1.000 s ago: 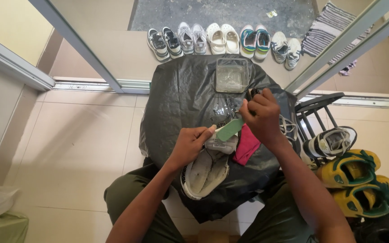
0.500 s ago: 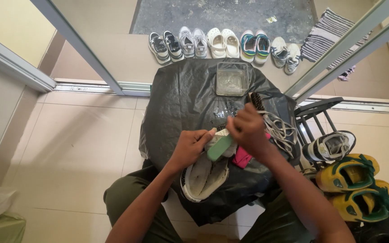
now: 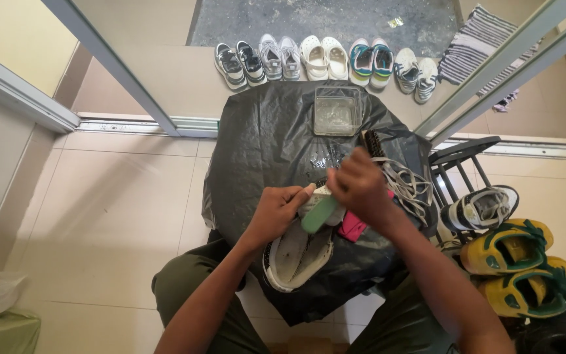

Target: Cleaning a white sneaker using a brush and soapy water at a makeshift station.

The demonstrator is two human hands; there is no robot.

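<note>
A grey and white sneaker [image 3: 296,252] lies on a black plastic sheet [image 3: 263,144] in front of me. My left hand [image 3: 276,210] grips the sneaker near its toe end. My right hand [image 3: 360,185] is closed on a green-handled brush [image 3: 320,214], whose head rests on the shoe. A pink cloth [image 3: 353,227] lies just under my right wrist. Loose white laces [image 3: 409,187] and a dark brush [image 3: 375,144] sit to the right of my hands.
A clear square tub of water [image 3: 337,111] stands at the sheet's far edge. A row of several shoes [image 3: 325,59] lines the doorway beyond. At right, a black rack [image 3: 461,160] holds a white sneaker [image 3: 483,208], with yellow-green sandals [image 3: 515,262] below.
My right hand has moved left and down from near the laces, bringing the green brush onto the sneaker beside my left hand.
</note>
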